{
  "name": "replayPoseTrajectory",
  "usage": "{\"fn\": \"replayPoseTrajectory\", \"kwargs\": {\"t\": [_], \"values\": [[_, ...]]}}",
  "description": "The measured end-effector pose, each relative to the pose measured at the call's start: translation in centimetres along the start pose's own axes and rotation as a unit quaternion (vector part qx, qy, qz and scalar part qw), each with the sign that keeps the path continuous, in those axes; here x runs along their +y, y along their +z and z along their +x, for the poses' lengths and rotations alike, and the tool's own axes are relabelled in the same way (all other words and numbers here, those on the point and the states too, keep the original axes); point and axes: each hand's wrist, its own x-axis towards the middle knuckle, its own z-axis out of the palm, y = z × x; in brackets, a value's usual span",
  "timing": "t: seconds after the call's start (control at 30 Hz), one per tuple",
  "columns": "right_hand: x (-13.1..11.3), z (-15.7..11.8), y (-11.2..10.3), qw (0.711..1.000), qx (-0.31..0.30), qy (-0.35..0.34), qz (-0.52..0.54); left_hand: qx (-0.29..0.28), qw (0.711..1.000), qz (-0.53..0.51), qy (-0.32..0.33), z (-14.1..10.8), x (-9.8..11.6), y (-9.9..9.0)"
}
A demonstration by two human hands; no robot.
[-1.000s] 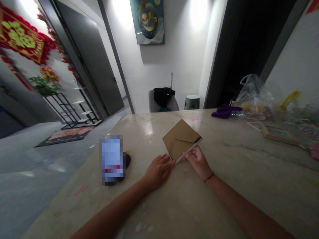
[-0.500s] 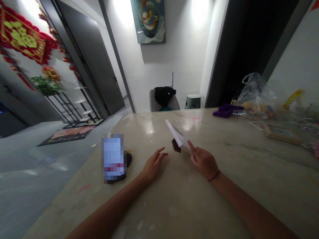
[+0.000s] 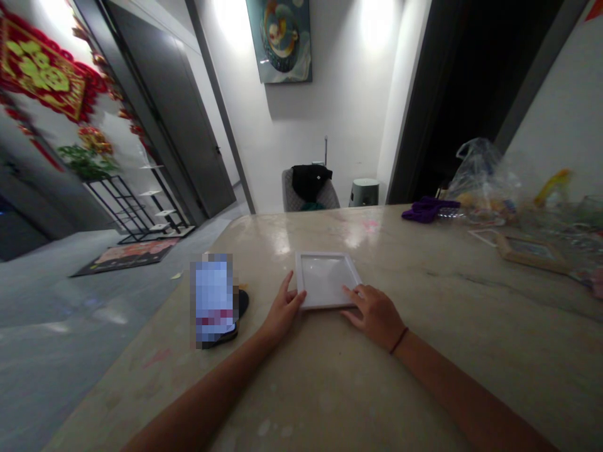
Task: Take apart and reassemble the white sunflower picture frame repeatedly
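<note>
A white picture frame [image 3: 325, 304] lies face up and nearly flat on the marble-look table, with a clear pane inside its border. My left hand [image 3: 282, 311] is at the front left corner, its thumb touching the border and its index finger stretched out along the left side. On the front right corner, my right hand [image 3: 377, 314] holds the frame, with fingers over the border and the thumb by the front edge. The frame's underside is hidden.
Left of my hands a phone with a blurred screen [image 3: 213, 298] leans on a dark stand [image 3: 243, 304]. At the right lie a wooden frame [image 3: 532, 252], a purple cloth [image 3: 426, 210] and a clear plastic bag [image 3: 485, 179]. A grey chair [image 3: 288, 191] stands beyond the table.
The picture frame was tilted up on its side in my right hand, its brown back stand showing. Now it lies face up, and my left hand has reached its left corner.
</note>
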Motion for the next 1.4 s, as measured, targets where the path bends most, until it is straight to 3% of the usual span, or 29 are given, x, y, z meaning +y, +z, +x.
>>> {"fn": "replayPoseTrajectory", "kwargs": {"t": [0.13,0.27,0.33,0.4,0.53,0.67,0.87,1.03,1.23,1.33,1.4], "values": [[1.5,-0.2,0.5,0.993,0.062,0.068,0.074,-0.001,0.999,0.032,0.021,0.1,-0.4,-0.2],[2.2,-0.1,1.8,0.969,0.109,0.117,0.188,0.032,0.985,0.162,0.051,0.7,-1.1,-0.2],[2.2,-0.1,2.2,0.958,0.116,0.137,0.222,0.07,0.96,0.262,0.074,0.8,-1.3,-0.2],[2.1,-0.1,2.3,0.953,0.103,0.155,0.238,0.1,0.915,0.378,0.098,0.7,-1.3,-0.1],[1.8,-0.1,2.0,0.953,0.077,0.16,0.245,0.114,0.832,0.528,0.125,-0.1,-0.6,0.1],[1.8,0.0,1.8,0.962,0.074,0.168,0.202,0.095,0.799,0.573,0.156,-0.7,0.0,0.1],[2.1,0.5,1.8,0.981,0.018,0.151,0.121,0.039,0.75,0.642,0.152,0.2,0.0,-0.6],[2.4,0.6,1.9,0.987,0.006,0.132,0.09,0.042,0.742,0.65,0.156,0.2,0.1,-0.6],[2.5,0.4,1.5,0.991,0.037,0.12,0.049,0.135,0.734,0.635,0.197,-0.4,0.9,-0.9],[2.5,0.3,1.3,0.979,0.083,0.162,0.095,0.145,0.761,0.607,0.176,-0.5,0.9,-1.0],[2.6,0.4,1.1,0.959,0.091,0.205,0.173,0.137,0.807,0.559,0.135,-0.5,1.0,-0.9]]}}
